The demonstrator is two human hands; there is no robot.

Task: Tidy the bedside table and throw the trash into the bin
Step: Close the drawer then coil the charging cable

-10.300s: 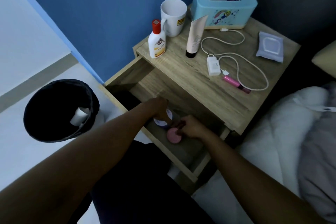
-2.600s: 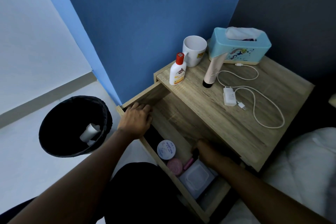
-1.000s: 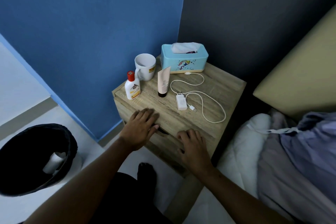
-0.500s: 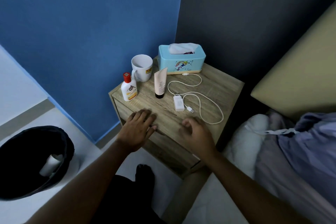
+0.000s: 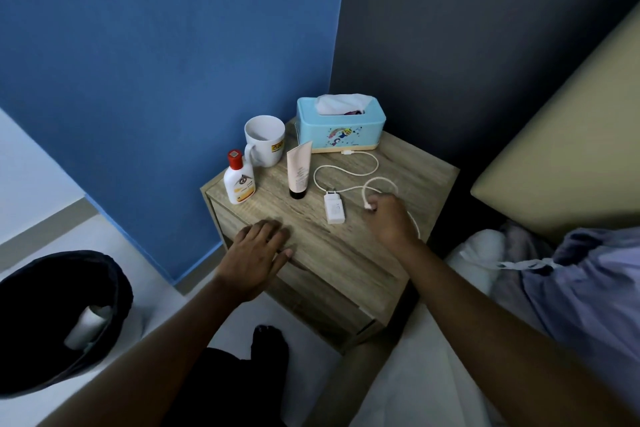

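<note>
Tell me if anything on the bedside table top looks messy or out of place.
Only the white charging cable looks untidy: it sprawls in loose loops from the tissue box toward the charger plug. The right hand is gripping it.

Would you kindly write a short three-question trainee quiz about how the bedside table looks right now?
1. True or false: the drawer of the bedside table is shut.
2. Which hand has its grip on the white cable? A) the left hand B) the right hand C) neither
3. Fill in: standing between the red-capped bottle and the charger plug is the pale ____.

Key
1. True: the front sits flush and the left hand lies flat at the top's front edge.
2. B: it pinches the cable near its free end.
3. Tube, upright on its dark cap.
</note>
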